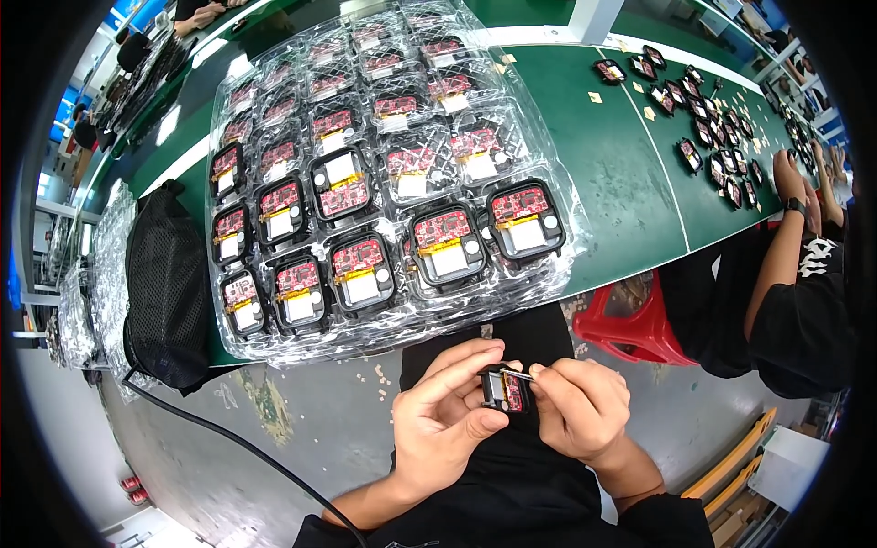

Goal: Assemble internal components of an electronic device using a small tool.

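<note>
Over my lap, my left hand (437,422) grips a small black device housing (498,402) between thumb and fingers. Inside it show a red circuit board (514,393) and a pale block. My right hand (585,409) pinches a thin metallic tool (519,374), perhaps tweezers, whose tip reaches the housing's upper edge. Its exact kind is too small to tell. In front of me on the bench, a stack of clear plastic trays (559,196) holds rows of similar black housings (527,219) with red boards, pale blocks and yellow strips.
The green bench (630,196) carries many loose housings (690,155) and paper scraps at the right. A co-worker's arm (776,247) is there, beside a red stool (630,320). A black mesh bag (167,283) sits left of the trays. A black cable (247,454) crosses the lower left.
</note>
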`<state>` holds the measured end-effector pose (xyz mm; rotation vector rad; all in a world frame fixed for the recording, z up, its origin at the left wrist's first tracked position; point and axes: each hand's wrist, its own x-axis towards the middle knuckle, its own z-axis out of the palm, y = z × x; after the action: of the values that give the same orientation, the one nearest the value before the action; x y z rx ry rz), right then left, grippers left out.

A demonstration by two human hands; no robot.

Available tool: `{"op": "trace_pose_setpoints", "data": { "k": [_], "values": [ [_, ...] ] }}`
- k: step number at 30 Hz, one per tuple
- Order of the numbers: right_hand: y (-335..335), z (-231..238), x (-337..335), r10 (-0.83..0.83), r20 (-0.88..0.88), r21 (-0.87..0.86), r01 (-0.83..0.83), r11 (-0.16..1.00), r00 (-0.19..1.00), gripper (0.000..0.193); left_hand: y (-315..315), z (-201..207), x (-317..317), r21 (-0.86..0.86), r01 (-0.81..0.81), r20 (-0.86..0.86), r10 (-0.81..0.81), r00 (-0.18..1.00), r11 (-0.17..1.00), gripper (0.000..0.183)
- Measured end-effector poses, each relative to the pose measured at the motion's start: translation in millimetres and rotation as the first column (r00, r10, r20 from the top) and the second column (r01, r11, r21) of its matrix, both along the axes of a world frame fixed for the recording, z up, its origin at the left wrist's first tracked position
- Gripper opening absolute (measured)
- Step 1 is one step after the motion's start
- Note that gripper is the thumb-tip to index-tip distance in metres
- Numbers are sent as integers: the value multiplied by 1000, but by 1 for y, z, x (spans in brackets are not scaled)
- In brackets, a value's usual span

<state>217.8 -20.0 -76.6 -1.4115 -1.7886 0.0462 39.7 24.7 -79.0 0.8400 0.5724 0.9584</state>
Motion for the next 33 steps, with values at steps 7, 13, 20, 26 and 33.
{"op": "trace_pose_setpoints", "data": {
  "k": [7, 13, 20, 26, 33],
  "values": [
    [8, 11, 14, 57, -114, -55, -63, 997, 992, 27, 2, 16, -6, 48, -24, 30, 23, 999, 999, 53],
    [38, 20, 56, -282, -120, 59, 291, 955, 952, 17, 31, 57, -29, 493, -72, -92, 134, 987, 867, 58],
    [93, 10, 102, -422, -192, 84, 443, 893, 886, 11, 82, 104, -12, 773, -111, -282, 495, 822, 625, 54],
    [94, 2, 106, -469, -298, -58, 475, 878, 831, 11, 116, 112, 1, 785, 116, -496, 506, 706, 608, 34],
    [97, 1, 106, -437, -275, -3, 454, 891, 856, 10, 124, 118, 24, 859, 263, -510, 767, 389, 439, 27]
  ]
}}
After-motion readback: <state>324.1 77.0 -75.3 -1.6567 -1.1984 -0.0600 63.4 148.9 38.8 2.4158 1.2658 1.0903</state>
